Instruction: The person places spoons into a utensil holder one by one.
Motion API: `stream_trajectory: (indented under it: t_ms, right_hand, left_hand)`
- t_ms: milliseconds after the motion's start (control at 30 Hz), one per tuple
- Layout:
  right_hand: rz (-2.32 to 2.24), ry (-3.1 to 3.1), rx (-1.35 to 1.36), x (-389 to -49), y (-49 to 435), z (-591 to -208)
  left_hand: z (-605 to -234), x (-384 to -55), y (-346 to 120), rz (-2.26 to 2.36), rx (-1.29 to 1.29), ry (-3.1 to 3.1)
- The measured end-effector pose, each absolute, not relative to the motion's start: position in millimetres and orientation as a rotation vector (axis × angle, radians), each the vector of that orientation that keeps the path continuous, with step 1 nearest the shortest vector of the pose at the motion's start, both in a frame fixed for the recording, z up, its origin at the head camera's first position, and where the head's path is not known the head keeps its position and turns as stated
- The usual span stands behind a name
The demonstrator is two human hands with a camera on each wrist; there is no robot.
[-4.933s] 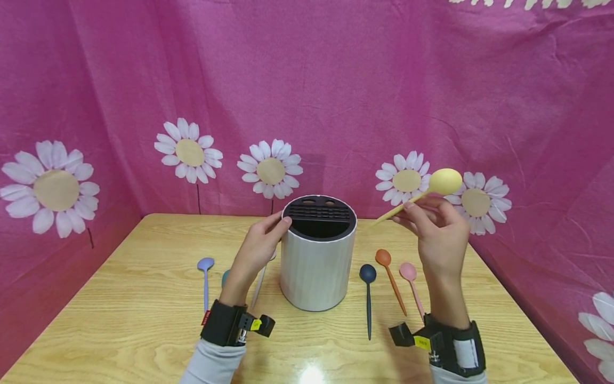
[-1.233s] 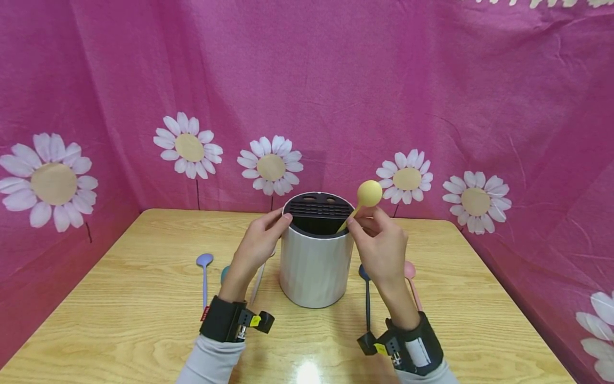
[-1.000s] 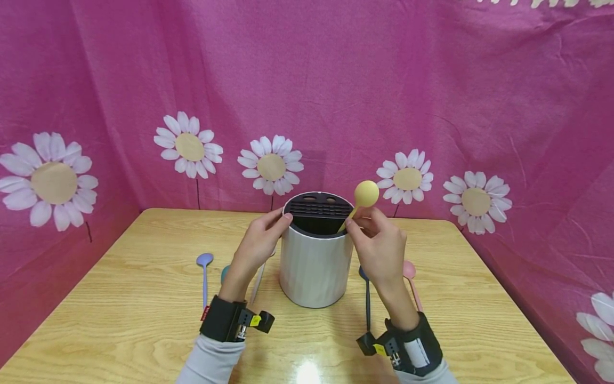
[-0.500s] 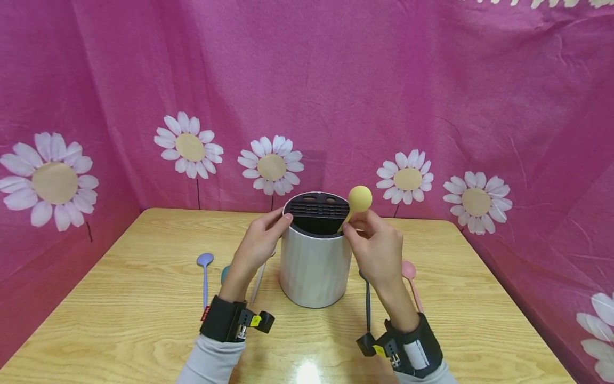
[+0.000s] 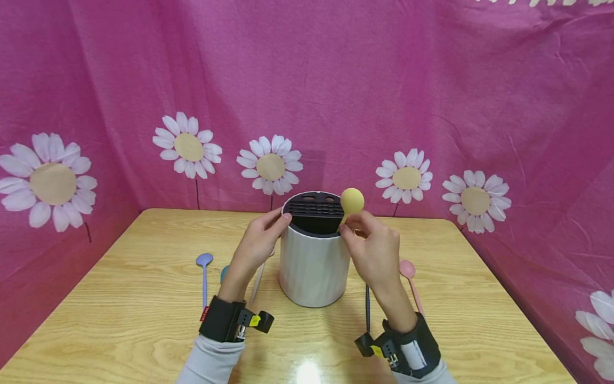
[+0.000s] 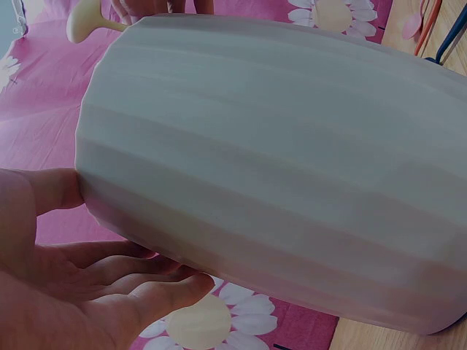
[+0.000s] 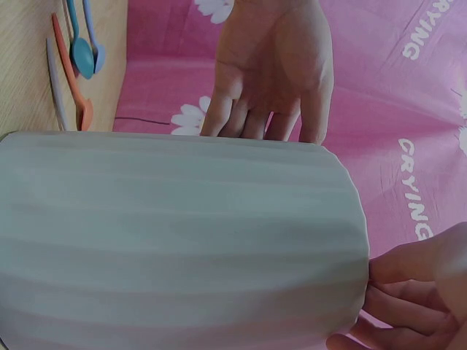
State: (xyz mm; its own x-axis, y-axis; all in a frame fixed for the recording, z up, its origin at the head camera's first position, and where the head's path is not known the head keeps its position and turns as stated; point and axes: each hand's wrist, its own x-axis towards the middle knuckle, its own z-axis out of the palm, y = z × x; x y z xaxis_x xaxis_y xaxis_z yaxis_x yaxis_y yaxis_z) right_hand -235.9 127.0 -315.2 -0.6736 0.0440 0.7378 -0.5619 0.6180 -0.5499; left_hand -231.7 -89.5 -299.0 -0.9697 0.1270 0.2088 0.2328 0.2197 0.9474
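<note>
A white ribbed utensil holder (image 5: 314, 272) with a black slotted insert (image 5: 317, 205) stands upright on the table. My left hand (image 5: 256, 240) holds its left side, thumb at the rim and fingers along the wall, as the left wrist view shows. At the right rim, my right hand (image 5: 376, 248) pinches the handle of a yellow spoon (image 5: 352, 201). The spoon stands nearly upright, bowl up, its lower handle going down into the front opening. In the left wrist view the yellow spoon's bowl (image 6: 85, 20) shows beyond the rim. The handle's lower end is hidden inside the holder.
Left of the holder lie a lavender spoon (image 5: 204, 260), a teal spoon (image 7: 82, 58), a red-orange spoon (image 7: 73, 87) and a pale-handled utensil (image 5: 258, 282). On the right are a dark blue spoon (image 5: 368, 309) and a pink spoon (image 5: 408, 269). A magenta flowered cloth hangs behind.
My right hand brought the yellow spoon from the right, raised, to the holder's rim. Over the last second the bowl shifted left and slightly down, growing more upright. My left hand stayed.
</note>
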Motion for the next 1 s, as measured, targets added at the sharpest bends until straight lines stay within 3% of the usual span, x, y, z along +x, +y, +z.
stream_trajectory:
  t_ms: [367, 633, 1000]
  right_hand:
    - [1.011, -2.12, 0.414, -235.3, 126.3, -314.9]
    - [1.012, -2.124, 0.416, -234.5, 126.4, -313.8]
    - [1.003, -2.138, 0.415, -234.8, 126.9, -314.5]
  left_hand:
    - [-330.0, -259.5, -95.0, -1.884, -0.35, -2.363]
    - [-333.0, -262.0, -96.1, -1.898, -0.343, -2.36]
    - [-301.5, -234.0, -90.0, -1.88, -0.327, -2.402]
